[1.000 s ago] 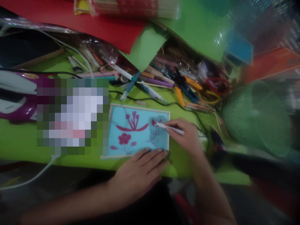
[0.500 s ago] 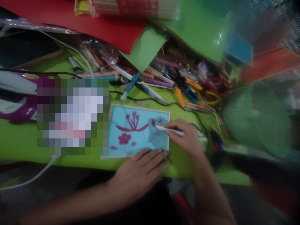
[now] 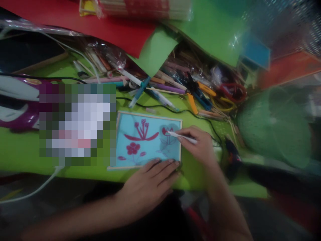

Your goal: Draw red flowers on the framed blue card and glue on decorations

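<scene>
A small light-blue picture board [image 3: 146,140] with a pale wooden frame lies on the green table [image 3: 22,150]; red flowers are painted on it. My right hand [image 3: 198,144] pinches a thin white pen-like tool [image 3: 180,136], its tip on a red flower at the board's right side. My left hand [image 3: 150,182] lies flat, fingers stretched along the board's lower right edge, pressing it down.
Behind the board lies a heap of pens, sticks, pliers and scissors [image 3: 190,90]. A black cable [image 3: 160,106] runs past the board's top edge. Red and green paper sheets [image 3: 150,43] lie further back. A green mesh basket [image 3: 273,124] stands right, a purple-white device [image 3: 15,100] left.
The tool's tip made small strokes over the right red flower, dipping slightly and returning. My left hand stayed still on the board's edge.
</scene>
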The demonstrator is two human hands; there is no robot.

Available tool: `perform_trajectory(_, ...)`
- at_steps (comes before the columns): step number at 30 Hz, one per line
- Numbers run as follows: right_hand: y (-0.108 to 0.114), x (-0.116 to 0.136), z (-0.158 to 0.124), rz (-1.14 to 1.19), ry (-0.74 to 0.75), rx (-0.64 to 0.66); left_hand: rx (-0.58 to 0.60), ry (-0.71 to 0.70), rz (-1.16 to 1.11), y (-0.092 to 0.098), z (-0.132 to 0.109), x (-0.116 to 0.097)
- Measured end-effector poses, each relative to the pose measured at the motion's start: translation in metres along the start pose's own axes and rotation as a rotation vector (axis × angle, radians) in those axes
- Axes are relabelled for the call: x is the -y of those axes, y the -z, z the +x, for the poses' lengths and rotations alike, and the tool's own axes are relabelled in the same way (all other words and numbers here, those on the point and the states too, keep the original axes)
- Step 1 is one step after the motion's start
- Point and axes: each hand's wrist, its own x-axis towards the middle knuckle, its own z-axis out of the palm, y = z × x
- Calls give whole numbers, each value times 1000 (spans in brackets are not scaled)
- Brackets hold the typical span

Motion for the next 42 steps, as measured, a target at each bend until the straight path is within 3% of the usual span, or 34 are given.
perform_trajectory(15,4,2,0,-15,10,74,3,-7,-5,-1,-1,0)
perform_trajectory(26,1,2,-1,-19,9,5,20,-4,-8,0,-1,0)
perform_trajectory(42,3,3,-1,-17,-11,29,16,1,-5,1,-2,0)
